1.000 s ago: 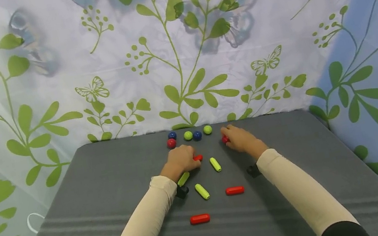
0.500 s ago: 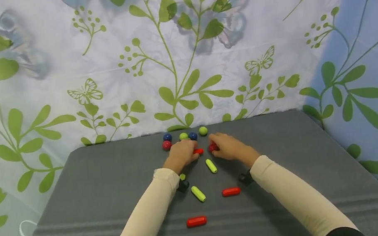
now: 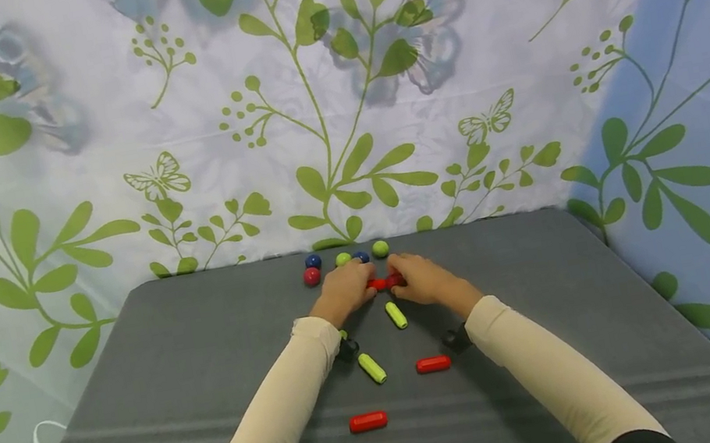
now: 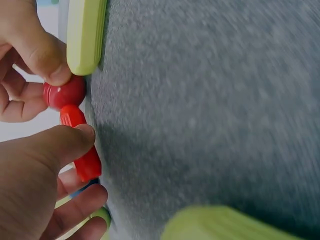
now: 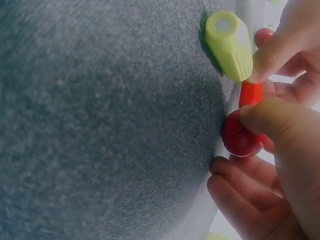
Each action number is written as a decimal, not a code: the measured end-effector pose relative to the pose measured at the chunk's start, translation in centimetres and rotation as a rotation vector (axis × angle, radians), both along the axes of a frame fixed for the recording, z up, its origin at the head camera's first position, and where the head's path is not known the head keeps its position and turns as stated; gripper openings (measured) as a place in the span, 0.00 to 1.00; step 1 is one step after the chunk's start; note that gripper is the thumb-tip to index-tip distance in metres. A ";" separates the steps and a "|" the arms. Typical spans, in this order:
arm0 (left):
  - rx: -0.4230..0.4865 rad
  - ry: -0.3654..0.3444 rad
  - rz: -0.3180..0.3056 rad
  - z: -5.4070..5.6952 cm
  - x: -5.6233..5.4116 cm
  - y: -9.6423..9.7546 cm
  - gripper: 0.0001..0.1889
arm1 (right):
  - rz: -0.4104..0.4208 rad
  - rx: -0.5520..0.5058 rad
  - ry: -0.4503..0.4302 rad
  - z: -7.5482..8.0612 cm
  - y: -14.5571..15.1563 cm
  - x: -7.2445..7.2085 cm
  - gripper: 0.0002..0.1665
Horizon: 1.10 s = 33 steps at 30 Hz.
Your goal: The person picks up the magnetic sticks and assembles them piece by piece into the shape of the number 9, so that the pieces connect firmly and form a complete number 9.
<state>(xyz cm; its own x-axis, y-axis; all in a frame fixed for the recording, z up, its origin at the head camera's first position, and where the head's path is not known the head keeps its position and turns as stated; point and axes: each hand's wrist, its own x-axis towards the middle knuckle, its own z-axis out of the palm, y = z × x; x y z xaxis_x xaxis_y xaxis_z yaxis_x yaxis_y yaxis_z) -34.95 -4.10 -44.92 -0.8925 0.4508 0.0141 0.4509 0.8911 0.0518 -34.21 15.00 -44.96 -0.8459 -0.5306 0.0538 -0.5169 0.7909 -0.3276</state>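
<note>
My left hand (image 3: 342, 288) pinches a short red rod (image 4: 89, 162) between thumb and fingers near the far side of the table. Opposite it, my right hand (image 3: 425, 277) holds a dark red ball (image 5: 240, 135), thumb on its side. In the left wrist view, the rod's end meets the ball, so the two line up between the hands. A lime rod (image 3: 396, 315) lies just below the hands; its end shows a grey disc in the right wrist view. Another lime rod (image 3: 372, 368) lies closer, and a third is mostly hidden by the left wrist.
Behind the hands sit a blue ball (image 3: 313, 261), a red ball (image 3: 311, 276), a lime ball (image 3: 343, 259), a partly hidden blue ball (image 3: 361, 257) and another lime ball (image 3: 380, 249). Two red rods (image 3: 433, 364) lie nearer on the grey table (image 3: 211, 373). A leaf-patterned curtain (image 3: 209, 160) hangs behind.
My right hand has moved left with the red ball, bringing it up to the red rod's end. The left hand has stayed near its place, still holding the rod.
</note>
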 end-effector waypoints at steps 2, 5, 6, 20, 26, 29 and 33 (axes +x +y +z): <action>0.020 -0.012 0.010 0.2 -0.1 -0.5 0.11 | -0.006 0.001 -0.001 0.0 0.0 -0.1 0.12; 0.087 -0.025 0.033 0.7 -0.2 -1.7 0.15 | -0.012 0.001 -0.005 0.1 0.1 -0.2 0.13; 0.119 -0.024 0.045 1.0 -0.3 -2.3 0.16 | -0.013 0.000 -0.007 0.1 0.1 -0.3 0.13; 0.316 0.051 0.236 0.7 -0.3 -7.9 0.19 | -0.059 0.116 0.034 0.6 -1.5 -0.2 0.27; 0.305 0.031 0.226 -0.1 -0.2 -7.9 0.12 | -0.061 0.189 0.009 0.4 -3.2 -0.5 0.23; 0.282 0.033 0.232 -0.2 -0.2 -8.1 0.08 | -0.052 0.187 -0.018 0.3 -3.5 -0.6 0.16; 0.277 0.024 0.238 -0.3 -0.2 -8.3 0.08 | -0.037 0.172 -0.039 0.2 -3.6 -0.9 0.06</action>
